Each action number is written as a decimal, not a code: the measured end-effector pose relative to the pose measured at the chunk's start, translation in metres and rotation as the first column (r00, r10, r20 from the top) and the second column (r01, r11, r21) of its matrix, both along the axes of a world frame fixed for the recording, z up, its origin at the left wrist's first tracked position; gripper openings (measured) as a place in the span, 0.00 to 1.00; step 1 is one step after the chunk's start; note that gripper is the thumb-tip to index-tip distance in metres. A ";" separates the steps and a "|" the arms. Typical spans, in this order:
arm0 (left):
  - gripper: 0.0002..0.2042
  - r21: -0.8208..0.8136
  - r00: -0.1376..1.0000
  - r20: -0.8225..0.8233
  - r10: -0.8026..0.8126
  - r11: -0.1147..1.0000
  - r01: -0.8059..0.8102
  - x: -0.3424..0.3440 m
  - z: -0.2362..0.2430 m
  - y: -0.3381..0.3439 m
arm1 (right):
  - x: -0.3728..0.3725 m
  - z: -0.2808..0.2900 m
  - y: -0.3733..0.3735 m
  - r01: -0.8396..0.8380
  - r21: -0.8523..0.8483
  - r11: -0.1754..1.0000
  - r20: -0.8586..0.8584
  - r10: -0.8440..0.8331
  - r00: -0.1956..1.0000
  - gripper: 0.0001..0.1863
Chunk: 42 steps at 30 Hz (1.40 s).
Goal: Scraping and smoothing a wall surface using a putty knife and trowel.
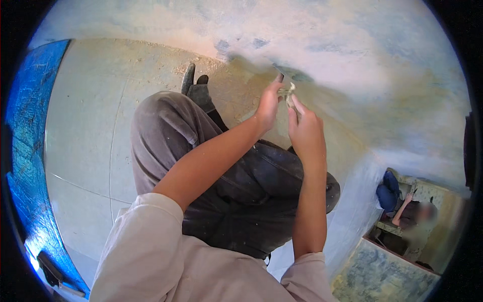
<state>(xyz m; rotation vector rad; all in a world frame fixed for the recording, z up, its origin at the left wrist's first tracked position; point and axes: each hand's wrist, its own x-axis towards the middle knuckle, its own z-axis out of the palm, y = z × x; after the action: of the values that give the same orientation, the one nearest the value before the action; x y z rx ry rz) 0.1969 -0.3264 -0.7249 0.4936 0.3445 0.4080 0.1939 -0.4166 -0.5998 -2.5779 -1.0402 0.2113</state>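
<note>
In front of the wall, my left hand (268,106) is closed around a flat tool, of which a dark end (279,77) sticks up past the fingers. Its blade can hardly be told from the wall behind. Close beside it on the right, my right hand (307,132) grips a narrow tool smeared with pale, putty-like paste (290,92). The paste lies between the two hands, and the tools seem to meet there. Fingers cover most of both handles, so the exact kind of each tool is hidden.
I sit with bent legs (166,121) on a tiled floor (85,121). Crumbs of debris (151,49) line the foot of the patchy painted wall (342,40). A blue tarp (30,110) edges the left. Another person (410,211) works in a recess at the right.
</note>
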 end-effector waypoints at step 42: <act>0.33 0.002 1.000 0.006 -0.014 1.000 0.014 0.004 -0.011 -0.002 | 0.010 -0.005 0.008 0.042 -0.076 0.996 -0.019 -0.043 0.999 0.18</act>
<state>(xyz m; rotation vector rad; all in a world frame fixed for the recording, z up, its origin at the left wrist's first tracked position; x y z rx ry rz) 0.2009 -0.3286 -0.7362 0.4960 0.3348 0.3958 0.2034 -0.4088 -0.6043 -2.6573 -0.9870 0.2704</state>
